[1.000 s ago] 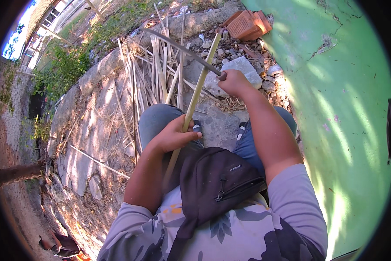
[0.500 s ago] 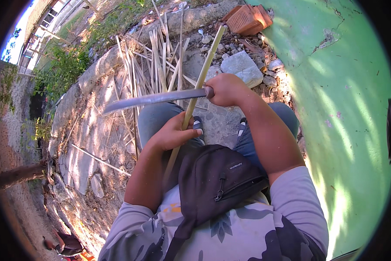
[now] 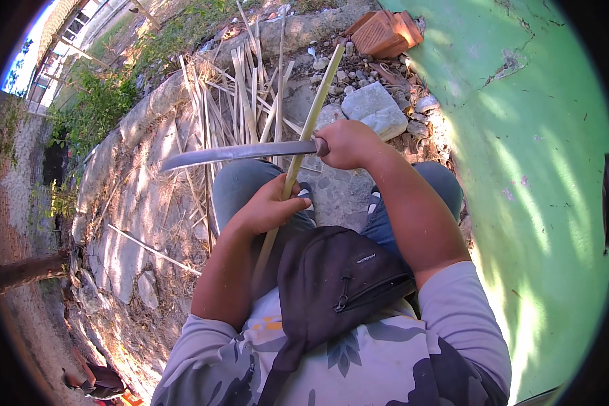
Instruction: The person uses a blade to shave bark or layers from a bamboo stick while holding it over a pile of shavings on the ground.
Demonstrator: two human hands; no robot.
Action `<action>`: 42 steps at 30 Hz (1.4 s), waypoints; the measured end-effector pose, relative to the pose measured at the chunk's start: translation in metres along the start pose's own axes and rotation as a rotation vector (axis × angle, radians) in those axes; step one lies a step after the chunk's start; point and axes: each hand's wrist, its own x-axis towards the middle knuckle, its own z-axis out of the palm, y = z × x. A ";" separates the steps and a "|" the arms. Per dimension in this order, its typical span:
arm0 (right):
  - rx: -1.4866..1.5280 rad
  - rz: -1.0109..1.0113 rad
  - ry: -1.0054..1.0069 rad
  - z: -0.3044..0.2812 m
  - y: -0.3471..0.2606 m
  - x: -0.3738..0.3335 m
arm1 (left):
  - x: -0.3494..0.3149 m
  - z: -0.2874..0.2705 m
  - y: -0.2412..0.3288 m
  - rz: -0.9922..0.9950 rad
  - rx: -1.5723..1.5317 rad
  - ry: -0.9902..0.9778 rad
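Observation:
My left hand (image 3: 274, 204) is closed round a long pale-green bamboo strip (image 3: 316, 105), which slants from my lap up and away toward the stones. In my right hand (image 3: 350, 144) is the handle of a machete (image 3: 233, 153), its long, slightly curved blade pointing left. The blade lies across the strip a little beyond my left hand. The fist hides most of the handle. The strip's near end drops beside the black bag (image 3: 338, 271) on my front.
Beyond my knees lies a heap of split bamboo strips (image 3: 250, 101). A pale stone block (image 3: 375, 108) and orange bricks (image 3: 385, 34) stand ahead to the right, along a green wall (image 3: 534, 183). One loose strip (image 3: 154, 250) lies on the ground at left.
My right hand has come slightly lower, and the machete blade, blurred before, now shows sharp across the strip. The strip's far end has dipped a little. My left hand keeps its grip.

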 end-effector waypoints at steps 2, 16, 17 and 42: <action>-0.021 -0.005 -0.011 -0.011 0.000 -0.004 | -0.002 0.003 0.005 0.042 0.064 0.030; 0.186 0.431 0.306 -0.011 0.040 0.003 | -0.003 0.006 0.012 0.019 0.052 0.039; 0.147 0.395 0.322 -0.011 0.038 0.002 | -0.005 0.006 0.013 -0.025 0.022 0.048; -0.019 0.031 0.344 -0.019 0.032 -0.031 | -0.006 0.000 0.016 -0.061 -0.820 -0.169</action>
